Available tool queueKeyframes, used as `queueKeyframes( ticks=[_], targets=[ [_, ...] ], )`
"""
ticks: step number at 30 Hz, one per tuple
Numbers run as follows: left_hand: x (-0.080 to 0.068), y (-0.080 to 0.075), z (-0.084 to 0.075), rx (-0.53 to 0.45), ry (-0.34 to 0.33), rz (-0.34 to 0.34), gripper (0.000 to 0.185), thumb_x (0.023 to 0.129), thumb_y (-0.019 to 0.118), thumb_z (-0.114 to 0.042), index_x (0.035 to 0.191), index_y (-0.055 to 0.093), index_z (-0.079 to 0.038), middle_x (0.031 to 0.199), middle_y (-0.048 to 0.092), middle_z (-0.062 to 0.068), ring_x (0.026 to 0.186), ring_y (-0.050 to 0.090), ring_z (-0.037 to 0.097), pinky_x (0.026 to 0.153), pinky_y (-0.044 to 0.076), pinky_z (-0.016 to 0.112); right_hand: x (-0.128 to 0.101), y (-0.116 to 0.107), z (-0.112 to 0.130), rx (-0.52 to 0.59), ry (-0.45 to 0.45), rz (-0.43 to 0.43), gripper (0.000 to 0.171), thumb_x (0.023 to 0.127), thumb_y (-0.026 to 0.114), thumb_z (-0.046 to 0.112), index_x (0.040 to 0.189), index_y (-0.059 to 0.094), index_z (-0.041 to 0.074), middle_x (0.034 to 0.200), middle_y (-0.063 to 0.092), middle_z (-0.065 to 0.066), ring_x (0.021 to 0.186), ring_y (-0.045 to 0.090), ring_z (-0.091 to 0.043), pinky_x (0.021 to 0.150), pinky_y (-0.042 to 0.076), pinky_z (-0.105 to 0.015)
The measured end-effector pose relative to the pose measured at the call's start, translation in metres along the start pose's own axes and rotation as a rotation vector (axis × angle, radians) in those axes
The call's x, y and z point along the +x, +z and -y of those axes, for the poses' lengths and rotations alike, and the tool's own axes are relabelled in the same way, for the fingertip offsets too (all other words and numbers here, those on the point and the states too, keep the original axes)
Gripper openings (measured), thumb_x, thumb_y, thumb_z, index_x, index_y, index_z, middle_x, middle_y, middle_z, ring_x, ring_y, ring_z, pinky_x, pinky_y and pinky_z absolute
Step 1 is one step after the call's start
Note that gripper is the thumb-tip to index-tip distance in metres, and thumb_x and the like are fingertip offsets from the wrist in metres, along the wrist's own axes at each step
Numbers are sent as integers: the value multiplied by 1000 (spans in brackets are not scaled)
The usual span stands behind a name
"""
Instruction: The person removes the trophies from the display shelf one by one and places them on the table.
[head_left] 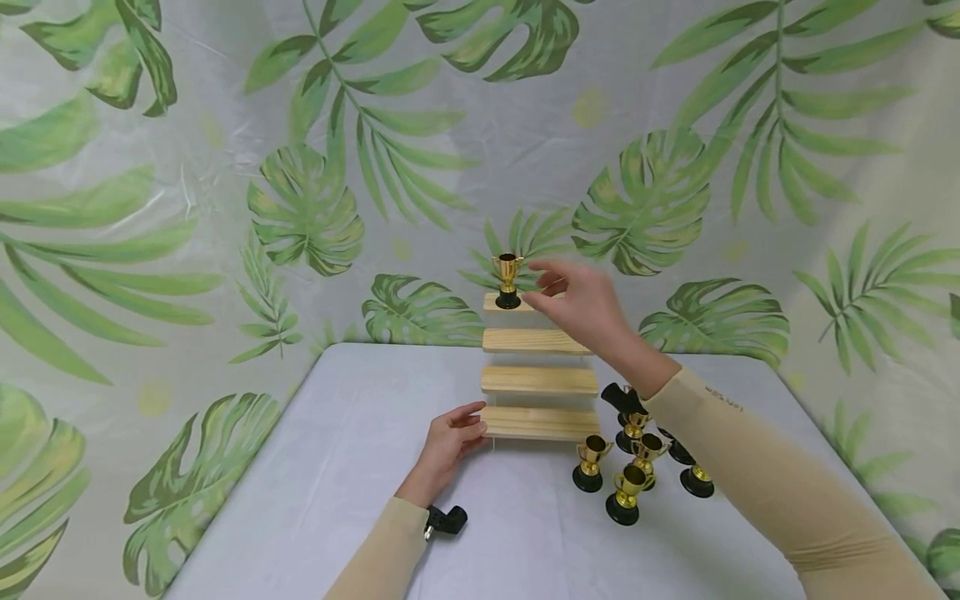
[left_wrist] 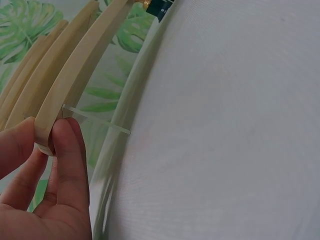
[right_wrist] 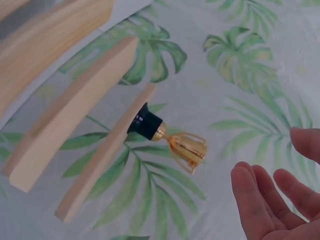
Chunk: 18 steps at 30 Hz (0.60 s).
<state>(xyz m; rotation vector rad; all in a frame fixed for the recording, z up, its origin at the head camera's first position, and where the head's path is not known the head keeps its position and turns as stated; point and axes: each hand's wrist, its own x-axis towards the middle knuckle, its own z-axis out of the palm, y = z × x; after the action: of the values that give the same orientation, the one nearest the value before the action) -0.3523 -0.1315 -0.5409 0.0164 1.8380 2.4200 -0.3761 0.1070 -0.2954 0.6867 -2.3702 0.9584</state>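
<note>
One small gold trophy cup (head_left: 507,275) with a black base stands upright near the left end of the top step of a wooden tiered rack (head_left: 540,381). Beside it, to the right, is my right hand (head_left: 581,304), its fingers apart and holding nothing; the right wrist view shows a gap between the fingertips (right_wrist: 242,172) and the cup (right_wrist: 187,150). My left hand (head_left: 450,442) pinches the left end of the lowest step (left_wrist: 47,115) between thumb and fingers. A clear support (left_wrist: 95,119) shows beneath that step.
Several more gold trophy cups (head_left: 627,493) with black bases stand on the white table (head_left: 300,500), right of the rack; my right forearm (head_left: 757,467) partly hides some. A leaf-patterned sheet (head_left: 420,150) hangs behind and around the table.
</note>
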Motion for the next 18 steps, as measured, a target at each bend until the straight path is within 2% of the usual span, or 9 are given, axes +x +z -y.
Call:
queueKeyframes(
  ticks=[7, 13, 18],
  targets=[
    [0, -2, 1, 8, 5, -11, 47, 89, 73, 1, 134, 62, 1, 109, 60, 14, 88, 65, 18, 84, 59, 34, 32, 6, -4, -6, 24, 22, 43, 91, 77, 32, 130, 68, 17, 101, 71, -7, 89, 69, -22, 72, 57, -41],
    [2, -1, 1, -7, -1, -1, 47, 89, 73, 1, 134, 62, 2, 107, 60, 14, 87, 66, 17, 84, 59, 35, 59, 13, -12, -66, 47, 15, 39, 91, 75, 31, 128, 69, 17, 93, 72, -4, 85, 68, -20, 67, 55, -39],
    [1, -4, 2, -13, 5, -3, 46, 89, 73, 2, 134, 62, 2, 106, 60, 14, 86, 66, 18, 82, 59, 34, 77, 21, -17, -108, 82, 56, 42, 92, 74, 33, 129, 68, 15, 91, 71, -3, 77, 64, -20, 63, 53, -38]
  ],
)
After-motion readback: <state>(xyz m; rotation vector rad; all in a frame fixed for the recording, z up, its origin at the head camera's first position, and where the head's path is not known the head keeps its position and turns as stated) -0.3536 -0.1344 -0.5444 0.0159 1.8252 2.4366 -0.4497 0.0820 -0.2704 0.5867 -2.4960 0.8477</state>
